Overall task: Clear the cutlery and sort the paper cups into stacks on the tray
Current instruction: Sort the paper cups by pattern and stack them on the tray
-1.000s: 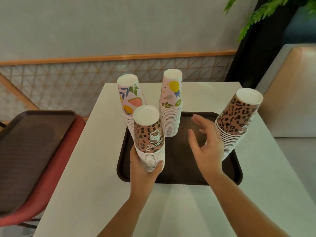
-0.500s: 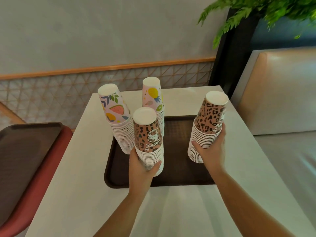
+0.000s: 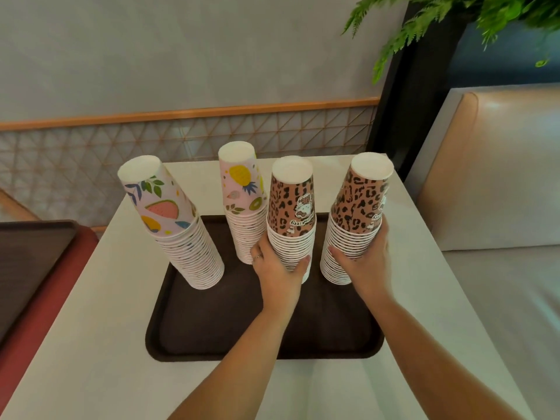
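Left to right on the brown tray (image 3: 212,328): fruit-print stack (image 3: 185,234) leaning at far left, second fruit-print stack (image 3: 242,213) behind centre, both untouched. My left hand (image 3: 277,268) wraps the middle leopard stack (image 3: 292,219), fingers curled round its lower rims; a second ago it sat front-left, now it stands just beside the right leopard stack (image 3: 354,225). My right hand (image 3: 363,262), spread open a second ago, now clasps that stack, pulled in from the tray's edge. Judgement: like prints paired, sorting nearly done. No cutlery visible.
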`<control>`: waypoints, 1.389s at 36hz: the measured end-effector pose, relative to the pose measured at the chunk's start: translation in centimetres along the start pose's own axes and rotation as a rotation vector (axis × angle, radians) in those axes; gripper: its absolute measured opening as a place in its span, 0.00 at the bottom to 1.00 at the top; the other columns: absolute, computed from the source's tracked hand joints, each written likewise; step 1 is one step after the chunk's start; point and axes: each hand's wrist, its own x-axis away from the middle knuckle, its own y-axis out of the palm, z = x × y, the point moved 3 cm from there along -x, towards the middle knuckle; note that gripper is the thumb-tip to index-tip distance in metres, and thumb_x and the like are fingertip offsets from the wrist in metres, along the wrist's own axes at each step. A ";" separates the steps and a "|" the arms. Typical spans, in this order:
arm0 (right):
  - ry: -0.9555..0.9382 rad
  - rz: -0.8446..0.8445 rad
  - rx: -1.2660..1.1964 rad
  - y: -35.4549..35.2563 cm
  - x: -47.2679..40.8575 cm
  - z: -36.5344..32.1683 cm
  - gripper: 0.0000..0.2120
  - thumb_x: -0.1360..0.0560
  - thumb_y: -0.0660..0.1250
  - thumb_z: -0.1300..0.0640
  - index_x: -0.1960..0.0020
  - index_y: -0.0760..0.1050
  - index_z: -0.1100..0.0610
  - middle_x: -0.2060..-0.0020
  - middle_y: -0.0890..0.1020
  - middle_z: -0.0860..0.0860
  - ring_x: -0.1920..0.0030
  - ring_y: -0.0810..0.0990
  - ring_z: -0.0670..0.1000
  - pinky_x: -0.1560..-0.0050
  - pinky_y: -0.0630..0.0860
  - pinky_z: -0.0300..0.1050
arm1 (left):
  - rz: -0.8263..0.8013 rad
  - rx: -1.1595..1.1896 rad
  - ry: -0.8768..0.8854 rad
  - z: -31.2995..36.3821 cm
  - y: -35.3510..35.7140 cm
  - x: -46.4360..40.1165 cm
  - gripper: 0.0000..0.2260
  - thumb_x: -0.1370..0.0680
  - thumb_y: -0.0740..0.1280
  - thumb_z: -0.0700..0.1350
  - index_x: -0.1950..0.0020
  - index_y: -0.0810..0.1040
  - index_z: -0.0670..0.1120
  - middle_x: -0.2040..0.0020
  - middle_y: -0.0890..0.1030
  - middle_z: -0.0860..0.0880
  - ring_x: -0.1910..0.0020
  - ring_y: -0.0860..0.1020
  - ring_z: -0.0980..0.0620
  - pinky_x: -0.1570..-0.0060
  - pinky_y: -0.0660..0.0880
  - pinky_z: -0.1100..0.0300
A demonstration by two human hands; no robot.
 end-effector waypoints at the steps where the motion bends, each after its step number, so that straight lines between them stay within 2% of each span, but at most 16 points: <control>1: -0.006 -0.004 -0.004 0.1 -0.4 0.1 0.48 0.37 0.78 0.55 0.26 0.53 0.53 0.30 0.66 0.51 0.30 0.65 0.52 0.37 0.65 0.43 | 0.011 0.001 -0.001 0.2 0.5 -0.3 0.39 0.34 0.77 0.42 0.29 0.61 0.41 0.32 0.65 0.43 0.32 0.62 0.47 0.38 0.57 0.66; 5: -0.020 -0.020 -0.025 0.4 -1.8 0.3 0.48 0.37 0.78 0.57 0.27 0.53 0.53 0.30 0.66 0.51 0.31 0.66 0.51 0.36 0.67 0.44 | 0.075 -0.001 -0.013 0.9 2.3 -1.5 0.39 0.33 0.76 0.41 0.28 0.60 0.40 0.31 0.64 0.42 0.31 0.62 0.46 0.36 0.58 0.64; 11: -0.039 -0.026 -0.045 0.7 -3.2 0.5 0.46 0.37 0.78 0.55 0.27 0.54 0.54 0.30 0.66 0.51 0.31 0.66 0.50 0.39 0.65 0.38 | 0.151 0.003 -0.038 1.4 3.9 -2.1 0.39 0.33 0.76 0.41 0.28 0.60 0.40 0.30 0.62 0.41 0.30 0.61 0.46 0.33 0.60 0.59; 13: -0.040 -0.022 -0.051 0.8 -3.2 0.6 0.46 0.37 0.78 0.54 0.27 0.55 0.53 0.31 0.66 0.51 0.32 0.66 0.49 0.40 0.64 0.34 | 0.159 0.003 -0.043 1.4 4.0 -1.9 0.38 0.33 0.76 0.41 0.29 0.60 0.39 0.30 0.62 0.41 0.31 0.61 0.47 0.33 0.60 0.61; 15: -0.034 -0.004 -0.040 0.7 -2.9 0.5 0.46 0.37 0.78 0.53 0.27 0.54 0.52 0.30 0.65 0.50 0.31 0.65 0.48 0.40 0.63 0.35 | 0.164 0.001 -0.046 1.1 3.9 -1.5 0.38 0.33 0.76 0.41 0.29 0.60 0.39 0.31 0.62 0.42 0.31 0.61 0.49 0.35 0.59 0.64; 18: -0.014 0.125 0.036 0.1 -1.5 0.1 0.45 0.35 0.76 0.50 0.27 0.54 0.52 0.28 0.60 0.51 0.30 0.60 0.47 0.37 0.62 0.36 | 0.189 -0.015 -0.080 0.3 3.3 -0.4 0.35 0.32 0.76 0.41 0.30 0.61 0.40 0.31 0.61 0.43 0.32 0.65 0.47 0.38 0.64 0.63; 21: -0.085 0.275 0.054 -0.2 1.0 -0.7 0.38 0.34 0.75 0.49 0.31 0.58 0.53 0.32 0.63 0.54 0.33 0.60 0.43 0.38 0.59 0.25 | 0.243 -0.034 -0.140 -1.1 1.8 1.1 0.33 0.31 0.75 0.41 0.32 0.62 0.42 0.31 0.60 0.43 0.34 0.66 0.47 0.41 0.66 0.63; 22: -0.119 0.286 0.047 0.1 2.0 -0.9 0.36 0.33 0.75 0.51 0.33 0.59 0.54 0.34 0.64 0.54 0.34 0.61 0.43 0.38 0.60 0.25 | 0.265 -0.040 -0.159 -1.7 1.1 1.5 0.32 0.31 0.75 0.41 0.32 0.62 0.42 0.31 0.60 0.43 0.35 0.67 0.46 0.42 0.67 0.62; 25: -0.122 0.185 -0.010 1.9 4.5 -1.2 0.30 0.33 0.75 0.58 0.37 0.63 0.53 0.39 0.68 0.52 0.38 0.66 0.43 0.40 0.64 0.30 | 0.344 -0.071 -0.227 -3.5 -1.4 2.3 0.32 0.31 0.75 0.40 0.32 0.62 0.41 0.32 0.61 0.41 0.38 0.68 0.46 0.40 0.72 0.55; 28: -0.076 0.007 -0.030 4.3 6.1 -1.4 0.24 0.31 0.73 0.60 0.40 0.66 0.49 0.43 0.74 0.49 0.43 0.72 0.42 0.47 0.65 0.21 | 0.421 -0.072 -0.289 -5.0 -4.3 2.5 0.35 0.31 0.75 0.39 0.30 0.59 0.41 0.30 0.59 0.41 0.36 0.66 0.45 0.39 0.70 0.54; 31: 0.013 -0.198 -0.028 7.1 7.0 -1.8 0.24 0.28 0.70 0.58 0.35 0.65 0.50 0.39 0.73 0.46 0.41 0.70 0.39 0.47 0.63 0.20 | 0.447 -0.050 -0.304 -6.3 -7.1 1.8 0.39 0.33 0.76 0.37 0.29 0.57 0.43 0.30 0.59 0.42 0.34 0.64 0.44 0.38 0.69 0.54; 36: 0.134 -0.399 -0.004 12.1 7.6 -3.3 0.35 0.26 0.68 0.57 0.26 0.53 0.52 0.27 0.61 0.48 0.29 0.63 0.46 0.34 0.63 0.38 | 0.361 -0.052 -0.237 -8.4 -10.9 -1.0 0.44 0.38 0.79 0.38 0.28 0.58 0.43 0.31 0.63 0.43 0.32 0.66 0.42 0.36 0.71 0.46; 39: 0.180 -0.407 -0.006 14.7 7.5 -4.1 0.38 0.25 0.67 0.56 0.24 0.46 0.53 0.24 0.54 0.48 0.26 0.57 0.48 0.36 0.57 0.33 | 0.246 -0.054 -0.181 -8.9 -12.1 -2.7 0.43 0.40 0.80 0.38 0.29 0.62 0.41 0.33 0.67 0.42 0.32 0.67 0.43 0.36 0.70 0.51; 43: 0.252 -0.309 -0.044 17.5 6.6 -4.7 0.40 0.25 0.67 0.58 0.24 0.43 0.55 0.24 0.49 0.49 0.25 0.54 0.49 0.37 0.54 0.32 | 0.128 -0.031 -0.092 -9.3 -13.0 -4.3 0.41 0.39 0.80 0.39 0.30 0.63 0.42 0.34 0.71 0.44 0.33 0.69 0.46 0.38 0.69 0.58; 47: 0.265 -0.141 -0.042 19.5 5.6 -4.6 0.41 0.26 0.68 0.60 0.24 0.45 0.58 0.24 0.52 0.53 0.25 0.53 0.52 0.30 0.55 0.41 | 0.047 -0.011 -0.055 -9.8 -13.7 -6.0 0.38 0.38 0.80 0.41 0.32 0.66 0.45 0.37 0.74 0.48 0.37 0.73 0.49 0.41 0.71 0.60; 50: 0.289 -0.065 -0.053 20.6 4.9 -4.5 0.43 0.28 0.70 0.60 0.24 0.45 0.57 0.25 0.54 0.54 0.26 0.55 0.52 0.29 0.57 0.45 | 0.015 -0.009 -0.066 -10.2 -13.7 -7.5 0.38 0.38 0.80 0.42 0.33 0.67 0.46 0.38 0.75 0.48 0.38 0.74 0.49 0.43 0.72 0.61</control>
